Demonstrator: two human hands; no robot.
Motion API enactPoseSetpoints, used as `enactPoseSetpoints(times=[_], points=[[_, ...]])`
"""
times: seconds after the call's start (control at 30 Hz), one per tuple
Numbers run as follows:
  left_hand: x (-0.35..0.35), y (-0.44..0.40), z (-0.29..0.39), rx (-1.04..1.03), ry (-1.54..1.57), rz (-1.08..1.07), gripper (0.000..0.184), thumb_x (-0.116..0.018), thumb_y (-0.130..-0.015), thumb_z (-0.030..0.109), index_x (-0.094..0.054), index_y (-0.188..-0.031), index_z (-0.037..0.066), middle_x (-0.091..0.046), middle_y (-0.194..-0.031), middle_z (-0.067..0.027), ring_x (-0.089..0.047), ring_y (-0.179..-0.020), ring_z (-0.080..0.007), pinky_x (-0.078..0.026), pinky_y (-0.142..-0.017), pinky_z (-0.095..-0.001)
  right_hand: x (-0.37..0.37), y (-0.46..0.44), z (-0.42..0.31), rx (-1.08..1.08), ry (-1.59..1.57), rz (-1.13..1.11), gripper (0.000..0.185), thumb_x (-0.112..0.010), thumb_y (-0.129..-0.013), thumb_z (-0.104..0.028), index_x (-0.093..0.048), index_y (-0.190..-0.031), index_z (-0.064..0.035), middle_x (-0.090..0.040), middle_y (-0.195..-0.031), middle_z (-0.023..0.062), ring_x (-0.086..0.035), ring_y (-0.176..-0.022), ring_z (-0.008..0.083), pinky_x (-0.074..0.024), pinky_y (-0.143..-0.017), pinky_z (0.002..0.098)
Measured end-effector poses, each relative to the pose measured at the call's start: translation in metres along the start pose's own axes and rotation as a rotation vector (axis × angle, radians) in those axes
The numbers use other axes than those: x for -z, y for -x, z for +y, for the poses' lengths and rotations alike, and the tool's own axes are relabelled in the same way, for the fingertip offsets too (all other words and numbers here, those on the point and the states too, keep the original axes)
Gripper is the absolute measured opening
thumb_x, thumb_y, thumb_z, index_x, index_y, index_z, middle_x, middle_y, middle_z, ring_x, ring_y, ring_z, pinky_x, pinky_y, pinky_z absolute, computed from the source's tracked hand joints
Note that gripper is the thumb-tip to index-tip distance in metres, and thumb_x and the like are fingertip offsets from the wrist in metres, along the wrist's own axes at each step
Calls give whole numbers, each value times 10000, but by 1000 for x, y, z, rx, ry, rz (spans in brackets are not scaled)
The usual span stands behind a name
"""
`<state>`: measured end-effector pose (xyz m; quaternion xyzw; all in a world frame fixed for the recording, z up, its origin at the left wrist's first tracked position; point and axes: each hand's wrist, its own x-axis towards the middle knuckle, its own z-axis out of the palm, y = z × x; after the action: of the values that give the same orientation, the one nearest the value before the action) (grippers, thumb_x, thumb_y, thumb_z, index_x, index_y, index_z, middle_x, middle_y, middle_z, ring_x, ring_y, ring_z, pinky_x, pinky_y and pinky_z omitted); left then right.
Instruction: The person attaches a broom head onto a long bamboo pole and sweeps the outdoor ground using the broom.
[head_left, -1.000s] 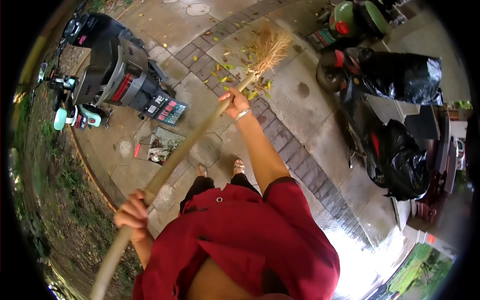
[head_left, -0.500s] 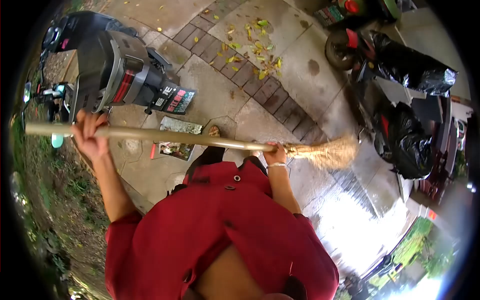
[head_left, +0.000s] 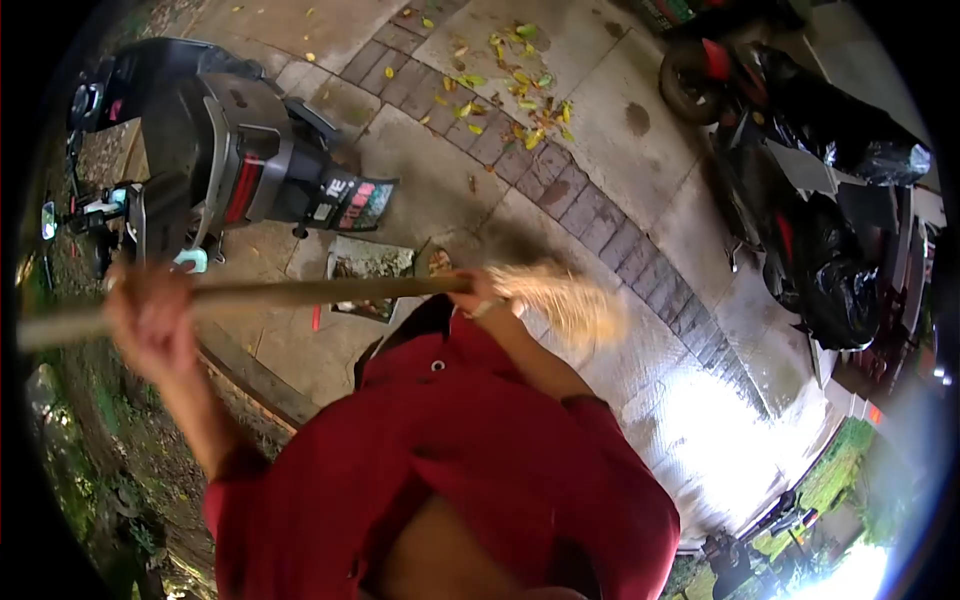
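A straw broom runs across the view, its pale wooden handle nearly level and its bristles smeared by motion. My left hand, blurred, is wrapped around the handle toward its far left end. Close to the bristles, my right hand grips the lower handle, a bracelet on its wrist. Just beyond the handle lies a dustpan-like tray with leaves and litter in it, partly covered by the handle. Yellow and green fallen leaves are scattered on the paving farther ahead.
A grey scooter with a red tail light stands at the left. To the right is another scooter bearing black plastic covers. A brick strip crosses the wet concrete. Soil and plants border the left side.
The broom has shifted left, its bristles swinging in toward my body. Both hands moved left with it, still gripping the handle. The view turned slightly.
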<state>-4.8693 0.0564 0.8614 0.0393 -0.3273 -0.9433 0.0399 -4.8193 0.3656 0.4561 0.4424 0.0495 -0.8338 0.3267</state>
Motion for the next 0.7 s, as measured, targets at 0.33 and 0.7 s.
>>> enactPoseSetpoints(times=[0.33, 0.7], points=[[-14, 74, 52, -808, -723, -207, 250, -676, -657, 276, -471, -569, 164, -461, -489, 87, -449, -435, -13, -406, -499, -157, -346, -110, 15, -221, 24, -360, 137, -449, -717, -26, -386, -599, -53, -384, -530, 41, -404, -506, 159, -391, -549, 297], [64, 167, 293, -926, -396, -67, 291, -564, -683, 178, -384, -454, 173, -400, -390, 67, -381, -379, -41, -351, -507, -159, -338, -2, 154, -571, 73, -311, 119, -522, -761, -135, -459, -828, -60, -521, -915, 105, -472, -943, 248, -352, -816, 431]])
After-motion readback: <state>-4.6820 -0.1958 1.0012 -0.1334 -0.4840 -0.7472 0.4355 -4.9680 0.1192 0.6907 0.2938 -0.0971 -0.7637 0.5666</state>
